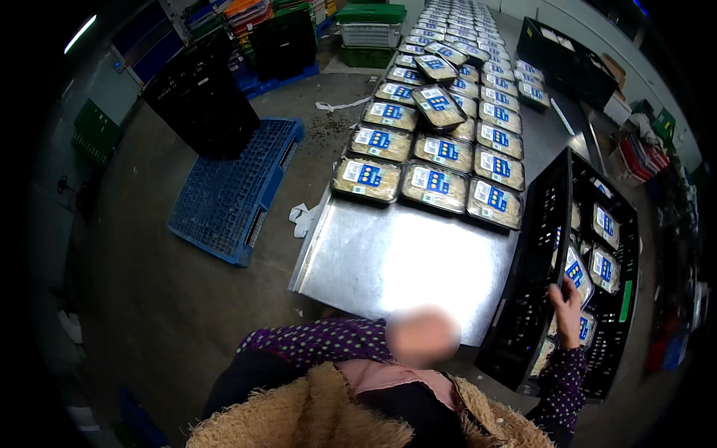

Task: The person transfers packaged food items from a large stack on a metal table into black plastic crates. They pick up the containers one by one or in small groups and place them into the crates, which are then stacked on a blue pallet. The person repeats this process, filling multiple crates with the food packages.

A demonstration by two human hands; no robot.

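My right hand (568,311) is inside a black plastic crate (630,341) at the right, its fingers on a film-wrapped tray (577,274) that leans tilted against others. More labelled trays lie in the crate. My left hand (424,335) is near my chest over the near edge of the steel table (358,246); it is blurred, so its fingers cannot be made out. Beyond it, black trays of pale food under clear film, such as this front one (434,187), stand in long rows. Several trays, one of them tilted (438,106), rest on top of the rows.
A blue plastic pallet (224,190) with stacked black crates (204,101) stands on the floor at the left. Another black crate (566,61) is at the back right of the table. Green crates (369,56) stand at the back. White scraps (302,218) lie beside the table.
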